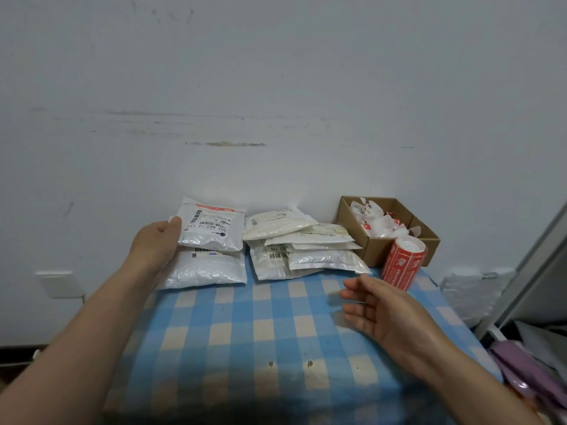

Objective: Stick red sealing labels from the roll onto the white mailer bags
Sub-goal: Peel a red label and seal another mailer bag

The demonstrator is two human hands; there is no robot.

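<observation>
Two stacks on the go! Left hand (155, 243) pinches the glossy white mailer bag (211, 231) by its near edge, thumb on top, thin red sealing strip (213, 207) across its far end. Looks like a finished one being parked on the done stack. Right hand (380, 311) hangs loose-fingered, holding nothing, with the red cylindrical label roll (403, 265) just beyond its fingertips, handy for the next peel.

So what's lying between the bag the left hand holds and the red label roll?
A loose heap of white mailer bags, seen in the head view, fills the stretch from that held bag to the label roll.
</observation>
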